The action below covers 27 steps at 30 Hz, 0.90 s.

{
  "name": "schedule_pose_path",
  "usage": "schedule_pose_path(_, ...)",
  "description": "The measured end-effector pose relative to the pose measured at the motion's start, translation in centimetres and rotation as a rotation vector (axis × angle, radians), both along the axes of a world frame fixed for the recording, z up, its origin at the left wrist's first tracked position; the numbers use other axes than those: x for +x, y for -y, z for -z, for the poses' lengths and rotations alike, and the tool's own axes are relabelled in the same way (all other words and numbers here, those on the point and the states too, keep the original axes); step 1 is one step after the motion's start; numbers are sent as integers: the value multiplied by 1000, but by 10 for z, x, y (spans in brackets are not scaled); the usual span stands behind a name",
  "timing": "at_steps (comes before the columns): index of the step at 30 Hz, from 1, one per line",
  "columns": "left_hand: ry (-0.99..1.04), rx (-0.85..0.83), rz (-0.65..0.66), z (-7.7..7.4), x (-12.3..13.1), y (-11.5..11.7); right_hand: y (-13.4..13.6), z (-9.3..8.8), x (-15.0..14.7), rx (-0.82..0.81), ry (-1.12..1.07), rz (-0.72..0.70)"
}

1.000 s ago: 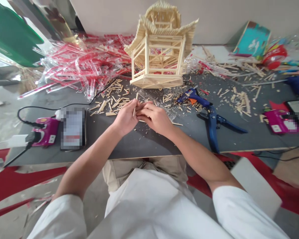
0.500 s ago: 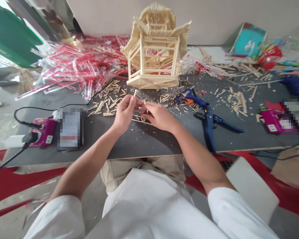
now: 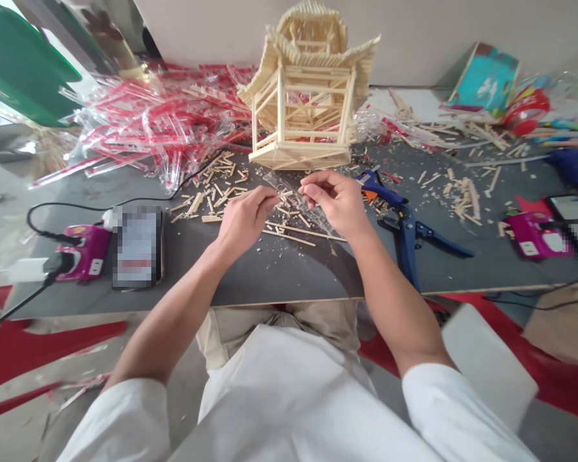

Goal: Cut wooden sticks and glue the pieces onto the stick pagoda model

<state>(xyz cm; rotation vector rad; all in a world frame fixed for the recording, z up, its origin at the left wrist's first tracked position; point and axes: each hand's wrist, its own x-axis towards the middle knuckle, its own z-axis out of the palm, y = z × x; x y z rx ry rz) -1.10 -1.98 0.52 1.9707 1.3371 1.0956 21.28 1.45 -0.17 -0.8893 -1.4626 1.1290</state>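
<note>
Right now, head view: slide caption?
Left hand and right hand, apart, near loose sticks in front of a stick-built pavilion model.

Item count at the counter (image 3: 279,279)
Hands (image 3: 241,218) (image 3: 340,204), two; stick house (image 3: 281,106), one; phones (image 3: 139,247) (image 3: 574,206), two; purple power sockets (image 3: 84,247) (image 3: 537,234), two; blue cutter (image 3: 407,237), one; long sticks (image 3: 308,232) (image 3: 293,239) lying near the hands, two. Short stick pieces (image 3: 210,219) and piled plastic wrappers (image 3: 164,122) are too many to count reliably.

Left hand (image 3: 245,217) and right hand (image 3: 336,202) are curling, apart; from between them a stick-built pavilion (image 3: 313,62) is standing at twelve o'clock, thin sticks (image 3: 306,231) lying at six, blue cutters (image 3: 407,244) at three.
</note>
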Motion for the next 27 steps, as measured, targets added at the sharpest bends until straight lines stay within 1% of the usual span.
schedule_pose_path(3,-49,41,20,-1,-2,1,2,-2,-4,-3,-56,41)
schedule_pose_path(5,-64,54,30,0,-3,0,2,-2,-6,-5,-54,46)
schedule_pose_path(7,-68,62,58,0,-3,0,1,0,-6,-19,-68,24)
schedule_pose_path(9,-49,63,95,1,-4,-1,1,2,-6,-66,-109,-22)
schedule_pose_path(14,82,15,139,-7,0,1,2,4,-10,-213,-213,-152)
schedule_pose_path(17,201,4,159,-13,4,3,4,2,-13,-236,-258,-217)
schedule_pose_path(20,343,-81,158,-15,6,4,7,-1,-16,-234,-278,-255)
schedule_pose_path(22,428,-175,134,-14,6,4,10,-2,-18,-232,-278,-241)
schedule_pose_path(24,502,-245,110,-12,7,4,13,-2,-21,-227,-275,-198)
schedule_pose_path(27,544,-240,107,-10,8,4,17,-3,-24,-178,-246,-106)
